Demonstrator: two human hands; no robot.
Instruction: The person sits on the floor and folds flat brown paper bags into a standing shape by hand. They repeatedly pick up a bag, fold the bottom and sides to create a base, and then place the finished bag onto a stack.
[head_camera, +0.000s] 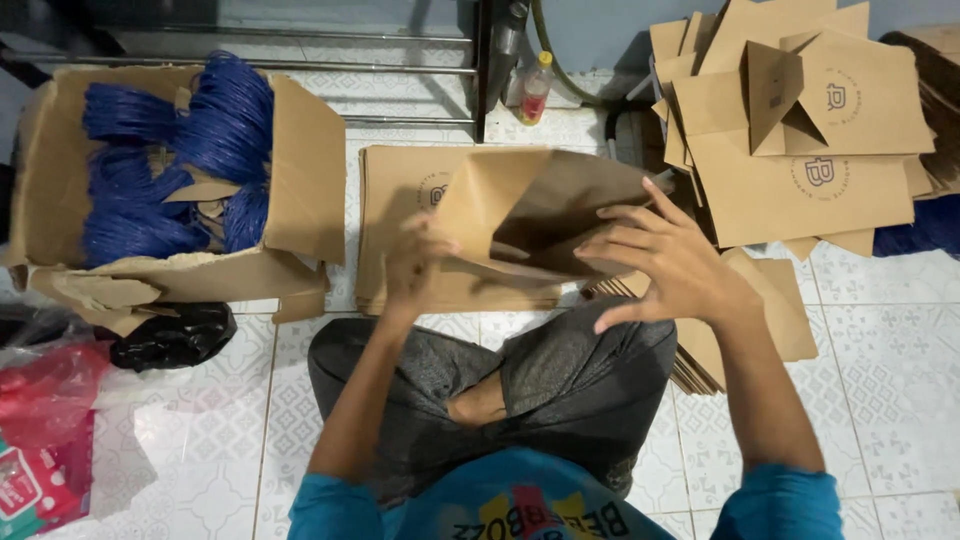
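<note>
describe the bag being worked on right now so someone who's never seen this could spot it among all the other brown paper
Start at the tiled floor where a person sits cross-legged. Just ahead of the knees lies a flat stack of brown paper bags, and the paper bag is above it, held between the left hand and right hand. Unlike the flat stacks around it, it is lifted, tilted and opened, showing a dark inside.

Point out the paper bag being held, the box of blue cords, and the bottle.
paper bag (545, 205), head view, on its open brown side.
box (305, 170), head view, right flap.
bottle (537, 92), head view, mid-body.
</note>
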